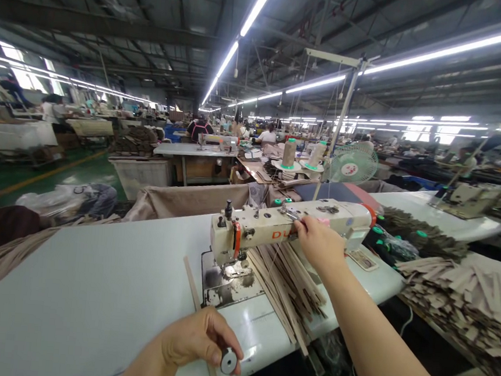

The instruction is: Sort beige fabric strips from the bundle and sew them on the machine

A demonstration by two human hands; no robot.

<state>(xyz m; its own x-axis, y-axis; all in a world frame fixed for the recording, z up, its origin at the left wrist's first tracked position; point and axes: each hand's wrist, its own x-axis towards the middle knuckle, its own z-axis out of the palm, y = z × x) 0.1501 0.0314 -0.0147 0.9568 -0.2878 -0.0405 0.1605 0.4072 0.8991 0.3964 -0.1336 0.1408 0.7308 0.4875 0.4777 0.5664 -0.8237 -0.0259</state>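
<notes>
My left hand (pixel 195 340) hovers over the front edge of the white table (pixel 92 291), fingers closed on a small round metal bobbin (pixel 229 361). My right hand (pixel 318 241) reaches up to the top of the cream sewing machine (pixel 291 226) and pinches something small by a metal part there; I cannot make out what. Under the machine arm lies a pile of long tan fabric strips (pixel 288 285). One loose strip (pixel 192 282) lies on the table left of the needle plate.
Thread cones (pixel 289 154) and a small fan (pixel 352 163) stand behind the machine. A heap of tan pieces (pixel 464 300) fills the right. A cloth bin (pixel 188 200) sits behind the table. Other workers sit at far stations.
</notes>
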